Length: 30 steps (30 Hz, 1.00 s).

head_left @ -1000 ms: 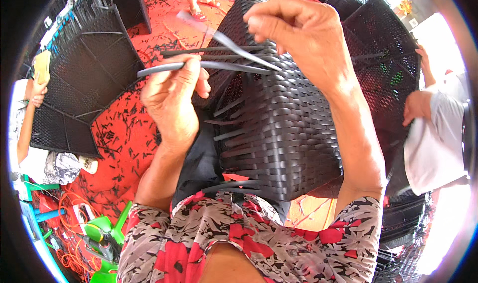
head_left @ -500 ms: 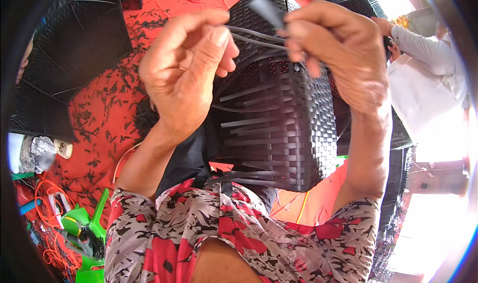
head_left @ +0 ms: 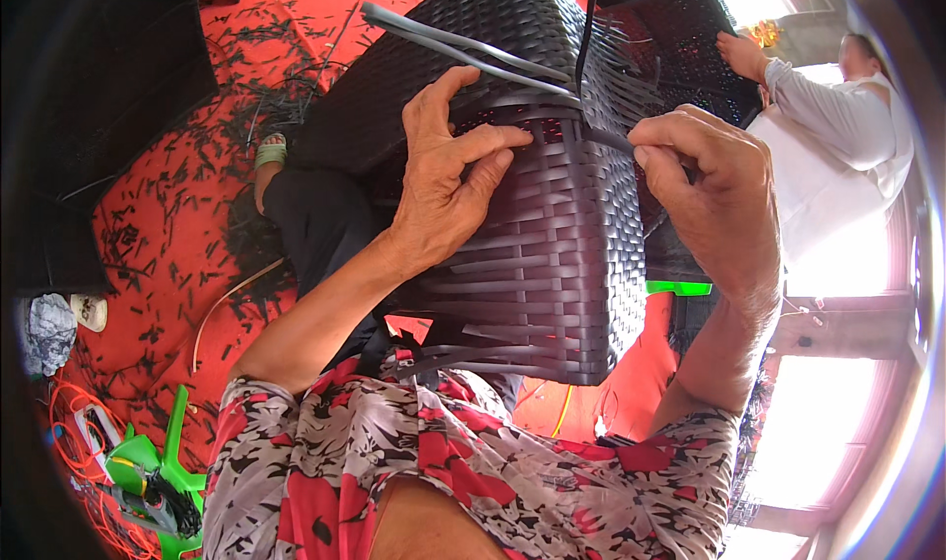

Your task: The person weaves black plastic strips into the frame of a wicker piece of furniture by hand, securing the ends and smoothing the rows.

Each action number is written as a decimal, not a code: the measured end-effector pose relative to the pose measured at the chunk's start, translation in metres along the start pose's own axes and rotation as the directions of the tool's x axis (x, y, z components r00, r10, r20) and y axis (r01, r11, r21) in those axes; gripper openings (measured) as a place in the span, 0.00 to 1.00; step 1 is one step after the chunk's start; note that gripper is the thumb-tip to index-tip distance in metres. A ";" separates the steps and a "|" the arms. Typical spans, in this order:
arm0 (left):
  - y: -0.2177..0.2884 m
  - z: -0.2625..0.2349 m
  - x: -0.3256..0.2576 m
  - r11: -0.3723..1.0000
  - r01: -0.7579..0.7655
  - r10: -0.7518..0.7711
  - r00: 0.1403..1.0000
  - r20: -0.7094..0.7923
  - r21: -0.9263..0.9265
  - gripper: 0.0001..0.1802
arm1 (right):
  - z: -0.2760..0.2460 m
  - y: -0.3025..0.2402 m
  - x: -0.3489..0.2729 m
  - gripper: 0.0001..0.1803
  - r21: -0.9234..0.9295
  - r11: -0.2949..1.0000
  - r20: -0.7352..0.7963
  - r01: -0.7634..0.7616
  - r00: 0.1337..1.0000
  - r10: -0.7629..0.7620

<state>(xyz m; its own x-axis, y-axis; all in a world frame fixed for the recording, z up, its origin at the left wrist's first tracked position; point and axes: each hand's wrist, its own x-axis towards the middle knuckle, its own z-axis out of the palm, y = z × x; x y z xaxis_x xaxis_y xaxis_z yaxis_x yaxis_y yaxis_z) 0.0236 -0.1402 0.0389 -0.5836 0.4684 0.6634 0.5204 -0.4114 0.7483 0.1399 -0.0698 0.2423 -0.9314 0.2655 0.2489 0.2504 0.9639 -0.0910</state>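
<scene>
Notetaker: Where is the piece?

Operator: On my feed, the black woven box [head_left: 567, 245] sits between both hands, just beyond the floral top [head_left: 552, 481]. Flat strip ends [head_left: 483, 309] stick out along its left side.

Notetaker: Right hand?

Operator: Right hand [head_left: 714, 185] is beside the box's upper right corner edge. I read thumb and forefinger pinched together on a dark strip [head_left: 613, 138] that runs from that edge.

Notetaker: Left?

Operator: Left hand [head_left: 443, 171] is at the box's left face, near the top. Fingers apart, forefinger pointing at the weave. Contact there, I can't tell. Two long grey strips [head_left: 473, 49] stick out above it, leftward from the box's corner edge.

Notetaker: Surroundings?

Operator: Red floor [head_left: 148, 245] left of the box, strewn with black scraps [head_left: 261, 121]. Dark panel [head_left: 108, 97] farther left. Below and left of the box, I log a green plastic piece [head_left: 138, 456] and an orange cable [head_left: 74, 392]. Right of the box, well apart, a co-worker in white [head_left: 838, 175], one arm raised.
</scene>
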 end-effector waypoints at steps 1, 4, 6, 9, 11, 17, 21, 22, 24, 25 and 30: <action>0.001 0.003 0.000 0.999 0.027 -0.027 1.000 -0.003 -0.021 0.10 | 0.001 0.000 0.000 0.03 -0.006 1.000 0.003 0.011 1.000 -0.011; -0.003 0.008 0.000 0.995 0.064 -0.064 0.998 0.009 -0.071 0.10 | 0.004 0.002 0.004 0.02 -0.048 0.997 0.051 0.068 0.997 -0.066; -0.007 0.009 0.001 0.998 0.049 -0.048 0.998 0.042 -0.039 0.10 | 0.008 0.001 0.009 0.03 -0.103 0.985 0.137 0.135 0.983 -0.120; -0.010 0.018 0.004 0.998 0.041 -0.048 0.987 0.153 0.048 0.13 | 0.015 0.001 0.011 0.04 -0.268 0.949 0.214 0.167 0.971 -0.111; -0.011 0.016 0.005 0.993 0.111 -0.118 0.966 0.230 0.044 0.15 | 0.020 -0.007 0.015 0.04 -0.357 0.921 0.230 0.154 0.971 -0.073; -0.008 0.016 0.010 0.912 0.364 -0.309 0.912 0.270 -0.187 0.15 | 0.032 -0.023 0.019 0.05 -0.488 0.836 0.269 0.248 0.955 -0.126; -0.002 0.016 0.009 0.832 0.489 -0.424 0.864 0.270 -0.260 0.15 | 0.039 -0.031 0.022 0.04 -0.528 0.795 0.379 0.298 0.921 -0.094; -0.004 0.020 0.007 0.813 0.516 -0.453 0.852 0.263 -0.269 0.15 | 0.041 -0.032 0.023 0.04 -0.555 0.771 0.412 0.314 0.908 -0.073; 0.003 0.024 0.014 0.806 0.517 -0.461 0.854 0.242 -0.290 0.15 | 0.044 -0.037 0.026 0.06 -0.569 0.749 0.461 0.340 0.886 -0.052; 0.003 0.020 0.015 0.778 0.551 -0.500 0.834 0.235 -0.303 0.15 | 0.046 -0.039 0.030 0.07 -0.583 0.732 0.474 0.354 0.879 -0.047; 0.005 0.021 0.024 0.632 0.607 -0.550 0.789 0.274 -0.481 0.13 | 0.045 -0.018 0.035 0.06 -0.451 0.801 0.398 0.393 0.892 -0.214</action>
<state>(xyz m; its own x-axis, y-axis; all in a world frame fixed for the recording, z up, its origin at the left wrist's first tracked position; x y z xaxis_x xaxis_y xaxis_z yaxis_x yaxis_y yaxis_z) 0.0252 -0.1151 0.0580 -0.5758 0.8100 0.1113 -0.3254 -0.3519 0.8777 0.0912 -0.0795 0.2089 -0.9896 0.0215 -0.1420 -0.0466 0.8870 0.4594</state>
